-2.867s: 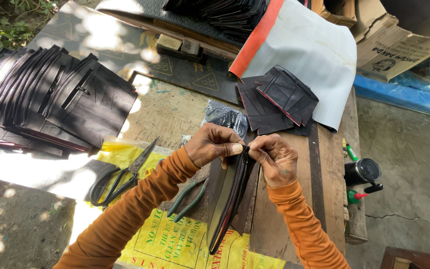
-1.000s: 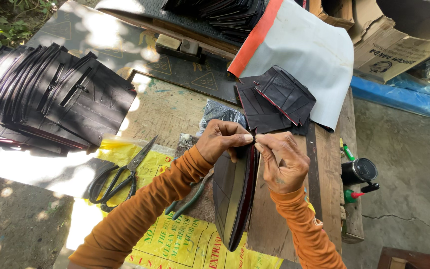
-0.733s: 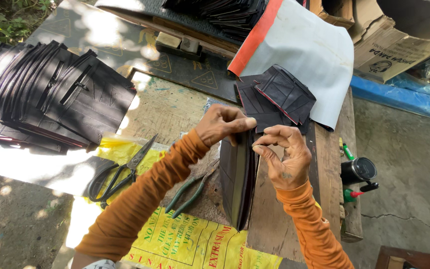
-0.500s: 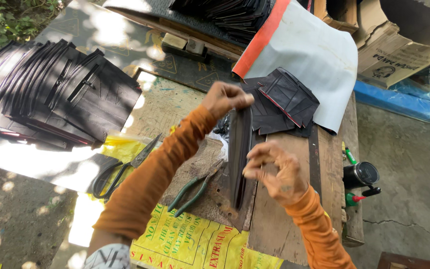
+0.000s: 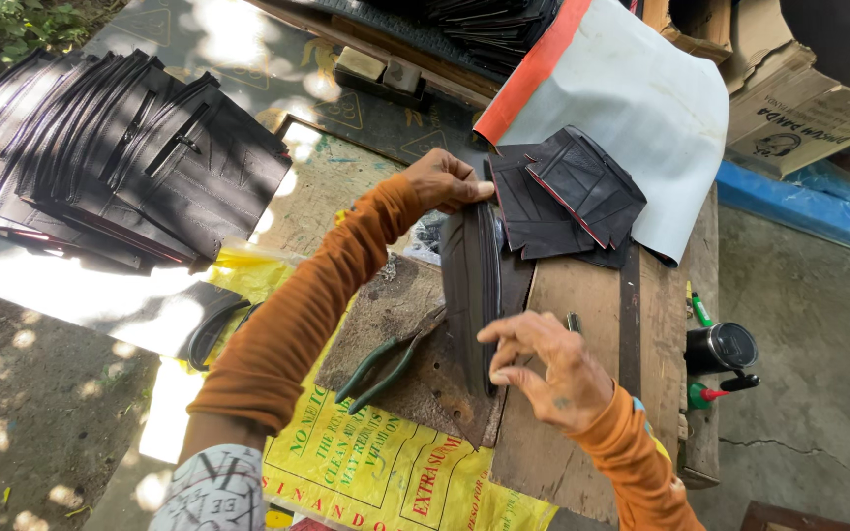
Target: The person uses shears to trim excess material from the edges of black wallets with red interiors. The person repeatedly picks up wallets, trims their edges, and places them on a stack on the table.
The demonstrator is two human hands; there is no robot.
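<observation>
Sunlit wooden surface (image 5: pixel 582 433) carried a black folded piece (image 5: pixel 471 295), left hand (image 5: pixel 450 182) pinching its far end, right hand (image 5: pixel 543 369) pinching its near edge, seemingly mid-alignment.

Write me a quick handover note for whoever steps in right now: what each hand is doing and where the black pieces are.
Left hand: pinching the far end of the black folded piece, which stands on edge on the wooden board.
Right hand: fingers at the near end of that piece, steadying it.
Green-handled pliers lie left of it, untouched.
Finished-looking black pieces: a fanned stack far left, a small pile beyond the hands.
The piece in hand is not yet set down with either.
</observation>
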